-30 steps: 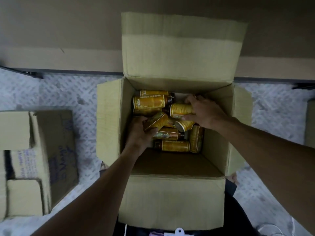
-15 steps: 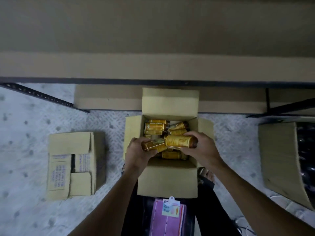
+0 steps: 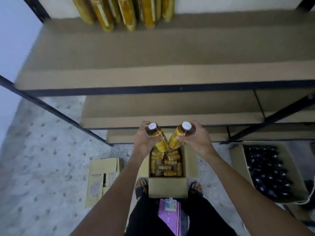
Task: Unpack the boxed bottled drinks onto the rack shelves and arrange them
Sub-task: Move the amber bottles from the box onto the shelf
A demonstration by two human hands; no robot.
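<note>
Two gold bottles are held up over the open box, one in each hand. The left hand is wrapped around the left bottle, with the fingers curled about its upper part. The right hand is wrapped around the right bottle the same way, with the thumb pressed on the gold label. Both hands are closed tight on their bottles.

Each bottle is stood almost upright, with its white cap at the top. The caps are leaned a little apart, and the bottoms are brought close together, so a V shape is made. It cannot be told if the two bottoms touch.

The bottles are held in front of the lower shelf of the rack, well below the upper shelf. More gold bottles are stood at the back of the upper shelf.

Inside the open box on the floor, many gold bottles are seen lying on their sides. A second box at the right is filled with dark bottles. A smaller box is left on the floor at the left.
</note>
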